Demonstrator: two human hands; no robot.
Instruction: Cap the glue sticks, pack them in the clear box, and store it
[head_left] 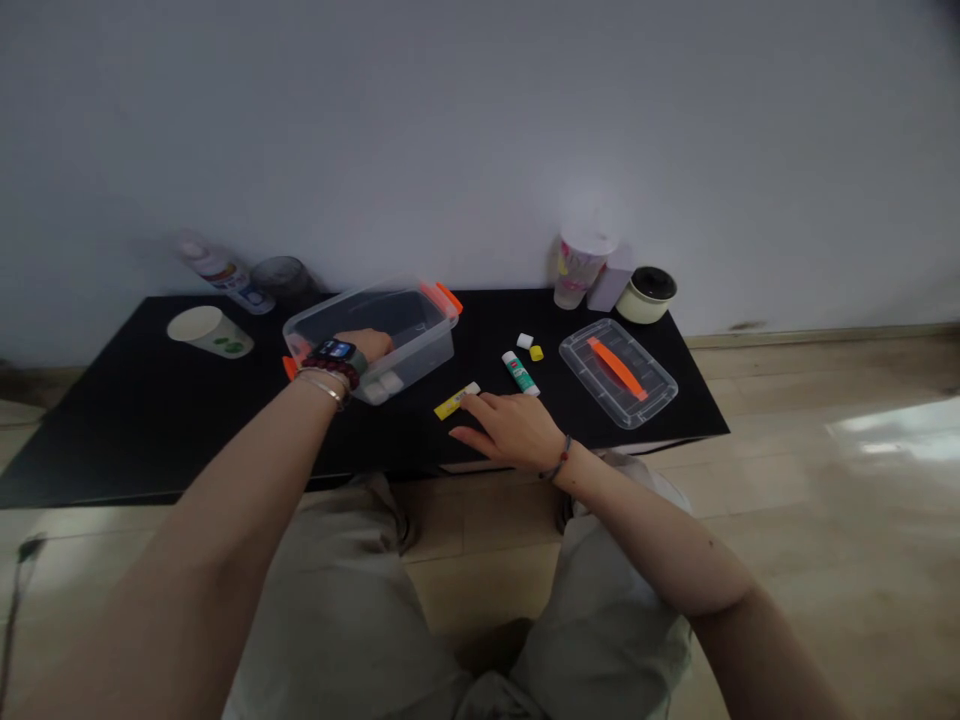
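My left hand reaches down into a clear plastic box with orange latches. Its fingers are hidden from view, so what they hold does not show. Small white pieces lie at the bottom of the box near that hand. My right hand hovers at the table's front edge, fingers stretched and thumb apart. Its fingertips are at a yellow glue stick lying flat; whether they touch it I cannot tell. Beyond this hand lie a green and white glue stick, a white cap and a yellow cap.
The clear lid with an orange handle lies at the right. A tipped paper cup, a spray bottle and a dark jar are left. A patterned plastic cup and a cream pot stand by the wall.
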